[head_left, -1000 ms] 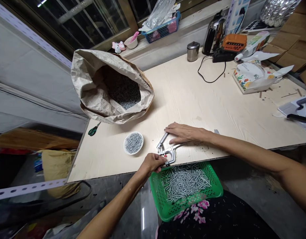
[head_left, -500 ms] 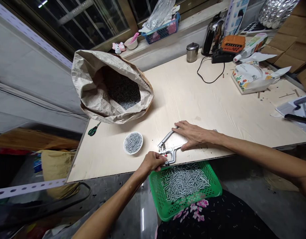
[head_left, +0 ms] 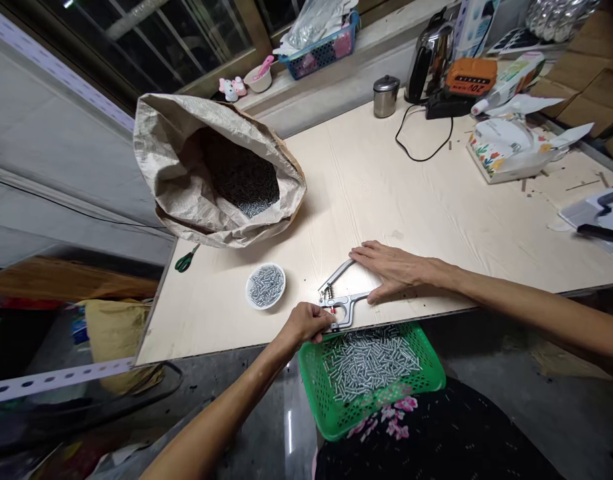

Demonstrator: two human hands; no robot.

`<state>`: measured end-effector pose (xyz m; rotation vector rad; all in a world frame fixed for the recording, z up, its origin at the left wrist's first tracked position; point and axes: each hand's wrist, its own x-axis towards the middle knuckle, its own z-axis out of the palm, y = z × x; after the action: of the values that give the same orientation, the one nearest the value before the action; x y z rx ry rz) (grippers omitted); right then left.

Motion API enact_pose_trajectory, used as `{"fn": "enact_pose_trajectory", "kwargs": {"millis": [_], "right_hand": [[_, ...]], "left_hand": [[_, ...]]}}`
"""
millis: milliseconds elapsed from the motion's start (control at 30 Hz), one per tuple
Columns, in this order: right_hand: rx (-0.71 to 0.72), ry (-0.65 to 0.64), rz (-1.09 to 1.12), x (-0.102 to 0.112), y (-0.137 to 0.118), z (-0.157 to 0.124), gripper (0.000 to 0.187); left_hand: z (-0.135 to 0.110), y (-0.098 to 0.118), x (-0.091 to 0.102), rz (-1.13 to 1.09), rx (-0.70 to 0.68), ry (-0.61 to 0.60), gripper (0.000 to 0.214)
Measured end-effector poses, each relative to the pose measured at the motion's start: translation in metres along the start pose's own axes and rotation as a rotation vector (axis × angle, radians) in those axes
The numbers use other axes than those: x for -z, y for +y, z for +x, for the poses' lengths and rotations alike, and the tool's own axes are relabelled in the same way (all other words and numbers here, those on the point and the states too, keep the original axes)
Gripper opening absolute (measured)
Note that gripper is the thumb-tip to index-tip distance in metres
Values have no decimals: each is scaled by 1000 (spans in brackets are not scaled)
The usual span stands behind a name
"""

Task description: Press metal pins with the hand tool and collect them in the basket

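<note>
Silver metal pliers (head_left: 338, 293) lie flat at the near edge of the pale wooden table (head_left: 436, 213), handles spread. My right hand (head_left: 391, 267) rests flat on the handles with fingers stretched out. My left hand (head_left: 306, 323) is closed in a pinch at the pliers' jaw; what it holds is too small to make out. A small white dish (head_left: 265, 285) of little metal parts sits just left of the pliers. Below the table edge, on my lap, a green basket (head_left: 371, 373) holds many small metal pieces.
A large open paper sack (head_left: 211, 173) of small metal parts stands at the table's back left, green-handled scissors (head_left: 186, 259) beside it. At the back right are a kettle (head_left: 429, 57), a steel cup (head_left: 386, 97), a black cord (head_left: 416, 143) and a tissue pack (head_left: 506, 147).
My right hand slid to the right along the pliers' handles, which now stand further apart. My left hand stayed pinched at the jaw. The view shifted slightly.
</note>
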<state>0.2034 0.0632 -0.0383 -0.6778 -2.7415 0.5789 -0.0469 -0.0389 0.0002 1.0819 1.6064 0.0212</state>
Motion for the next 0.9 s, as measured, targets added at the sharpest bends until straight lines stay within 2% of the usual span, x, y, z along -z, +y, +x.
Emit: {"fn": "enact_pose_trajectory", "kwargs": {"millis": [233,333,567,733,800,867,900], "right_hand": [[-33,52,36,-3,-6,-12,76],[-33,79,29,-7,-6,-12,77],[-40,75,46,-12,-2,-16,95],[-106,87,19,-10,-10,-19,85],[-123,94,13,-7,-17,-19,73],[-146,83,15,-4,-24,-19,60],[-159,73,14,-2,-28,-19,55]], "left_hand": [[1,2,1,50,9,-3,34],[1,3,2,38,15,-20,33],[3,-3,0,-39,-1,-27,31],[2,-6,-2,-37,-9,8,29],[-5,-3,-6,75,-4,74,29],[-13,2,-12,278,-86,254,27],[-16,5,-16,390,-171,364,26]]}}
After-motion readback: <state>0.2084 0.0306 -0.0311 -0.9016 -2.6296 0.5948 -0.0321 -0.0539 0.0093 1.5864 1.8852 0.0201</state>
